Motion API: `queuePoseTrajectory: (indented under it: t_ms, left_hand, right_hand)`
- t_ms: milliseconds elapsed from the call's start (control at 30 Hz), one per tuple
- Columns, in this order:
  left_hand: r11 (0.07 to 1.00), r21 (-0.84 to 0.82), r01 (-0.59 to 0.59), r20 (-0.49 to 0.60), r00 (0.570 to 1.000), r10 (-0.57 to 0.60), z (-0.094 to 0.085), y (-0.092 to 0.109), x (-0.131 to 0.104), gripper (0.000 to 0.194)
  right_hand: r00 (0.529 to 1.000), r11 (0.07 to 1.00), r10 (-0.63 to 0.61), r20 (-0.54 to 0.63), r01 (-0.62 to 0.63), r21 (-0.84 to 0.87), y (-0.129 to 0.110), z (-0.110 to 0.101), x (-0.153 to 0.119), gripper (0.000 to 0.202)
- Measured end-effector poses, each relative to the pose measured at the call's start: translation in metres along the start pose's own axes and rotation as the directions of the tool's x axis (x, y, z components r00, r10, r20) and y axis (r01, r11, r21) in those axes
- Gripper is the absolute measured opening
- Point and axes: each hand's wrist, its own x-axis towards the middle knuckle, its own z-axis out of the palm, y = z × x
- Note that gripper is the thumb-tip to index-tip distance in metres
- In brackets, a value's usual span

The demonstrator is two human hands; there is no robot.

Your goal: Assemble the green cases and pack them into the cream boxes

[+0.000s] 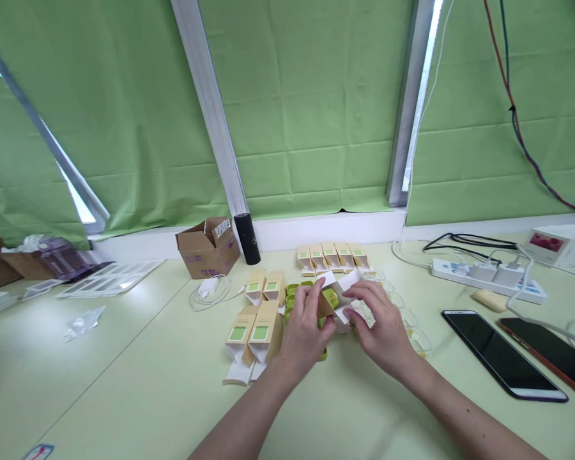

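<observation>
Head view: the left hand's (304, 326) fingers hold a small open carton (324, 306) between them, and the right hand's (382, 324) fingers pinch at its white flaps (351, 278), with a green piece (331, 298) showing inside. On the tabletop (163, 364), open-ended cartons (267, 329) sit just left of the fingers; beyond the fingers come a row of cartons (332, 258), then a brown box (208, 252) and black cylinder (248, 239) farther left.

Open box (324, 306): tan outside, white inside; piece within (332, 298), yellow-green. Lined-up boxes (265, 329): tan, green square panel edged white, white flaps. Small cases (292, 289): olive-green. Tabletop (148, 396): pale yellow-green. Blinds (311, 108): plain green. Carton (206, 259): brown, purple print. Cylinder (247, 239): black.
</observation>
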Motion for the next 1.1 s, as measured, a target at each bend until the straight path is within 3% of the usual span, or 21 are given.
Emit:
queuePoseTrajectory:
  t_ms: [200,400,700,900,1100]
  left_hand:
    - [0.979,0.138,-0.153,-0.02,0.987,0.157,0.005,-0.002,0.0,0.079]
    - [0.931,0.212,-0.297,-0.03,0.95,0.31,0.01,-0.001,0.0,0.078]
    - [0.926,0.276,-0.257,-0.067,0.956,0.285,0.01,-0.004,0.001,0.08]
    - [0.932,0.288,-0.221,-0.09,0.963,0.256,0.007,-0.006,0.001,0.08]
    - [0.924,0.314,-0.221,-0.105,0.959,0.265,0.008,-0.007,0.002,0.077]
  right_hand:
    - [0.991,0.987,0.134,-0.012,-0.132,0.096,0.001,0.002,0.002,0.009]
    - [0.975,0.974,0.221,-0.02,-0.219,0.053,0.0,0.008,0.004,0.006]
    - [0.948,0.934,0.316,0.027,-0.316,0.165,0.0,0.006,0.002,0.017]
    - [0.851,0.735,0.522,0.061,-0.485,0.474,-0.001,0.003,0.003,0.026]
    - [0.779,0.48,0.611,0.137,-0.502,0.719,0.002,-0.003,0.01,0.037]
